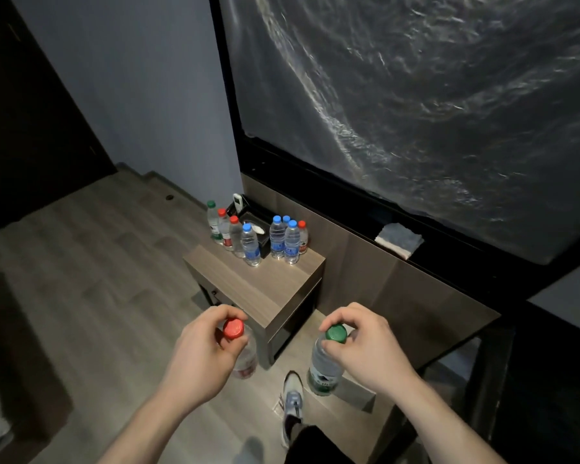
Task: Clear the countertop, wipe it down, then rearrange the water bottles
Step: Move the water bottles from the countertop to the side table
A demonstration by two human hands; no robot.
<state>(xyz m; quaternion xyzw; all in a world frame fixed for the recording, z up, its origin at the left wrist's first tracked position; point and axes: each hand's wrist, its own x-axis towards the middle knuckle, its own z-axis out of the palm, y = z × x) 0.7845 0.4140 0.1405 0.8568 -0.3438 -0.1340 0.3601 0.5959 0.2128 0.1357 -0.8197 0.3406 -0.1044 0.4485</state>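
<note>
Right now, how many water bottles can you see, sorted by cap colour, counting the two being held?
Red caps: 4, including the one in the left hand
Blue caps: 4
Green caps: 2, including the one in the right hand
Total: 10 bottles

I hold two water bottles: one red-capped bottle (pixel 245 353) and one green-capped bottle (pixel 325 363). On the countertop (pixel 248 283) I count eight bottles: four blue-capped, three red-capped, one green-capped. One folded cloth (pixel 399 240) and one tissue box (pixel 257 226) are present.
</note>
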